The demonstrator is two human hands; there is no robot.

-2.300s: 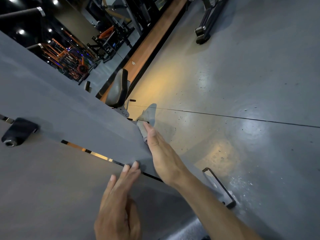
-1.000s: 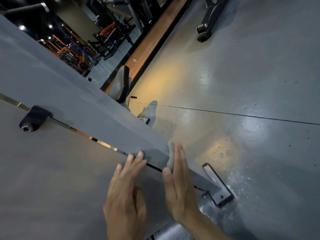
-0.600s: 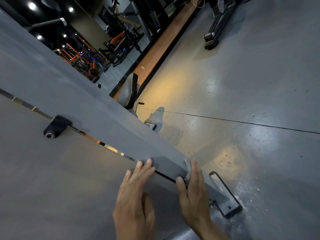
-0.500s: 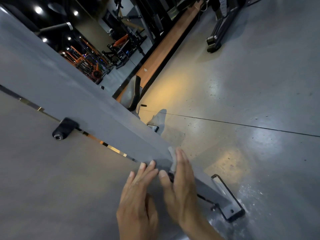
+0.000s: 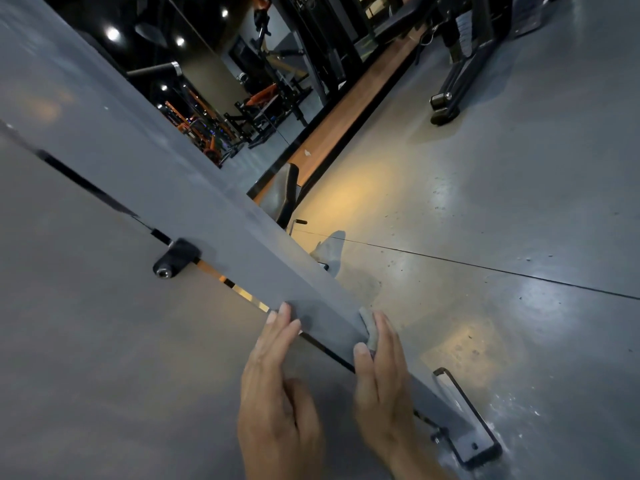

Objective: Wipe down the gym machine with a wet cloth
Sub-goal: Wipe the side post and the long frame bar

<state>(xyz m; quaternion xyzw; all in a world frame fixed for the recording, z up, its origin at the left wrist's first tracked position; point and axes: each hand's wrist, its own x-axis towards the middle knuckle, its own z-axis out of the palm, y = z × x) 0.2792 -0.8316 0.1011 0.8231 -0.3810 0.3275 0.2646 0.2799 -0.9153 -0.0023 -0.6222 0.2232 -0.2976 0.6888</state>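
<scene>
Right hand (image 5: 381,372): fingers straight along the outer face of the grey panel (image 5: 194,199), thumb on the near face, pinching a small grey cloth (image 5: 370,332) against the panel's edge. The cloth sits low on the panel, just above the foot plate (image 5: 474,441).

Left hand (image 5: 277,386): flat and holding nothing, fingertips (image 5: 282,311) resting on the panel beside the slot (image 5: 242,292). It seems to steady the machine, though contact is hard to confirm at this angle.

Change: about two seconds ago the right arm was stretched far up the edge, cloth near the top of its reach. The hand has since drawn down toward the base, and half a second ago it sat closer to the left hand. Judgement: one stroke along this edge is about done; the lowest stretch and the foot plate remain, as do the broad faces.

Surroundings: black knob (image 5: 175,259) projecting from the slot, well up from both hands; a padded seat (image 5: 282,195) beyond the panel; grey floor (image 5: 485,202) with a thin seam; another machine's foot (image 5: 445,107) far off.

Obstructions: the black bracket (image 5: 460,393) at the base, near the right wrist, could catch the cloth on a lower pass. The knob interrupts any wipe along the slot.
</scene>
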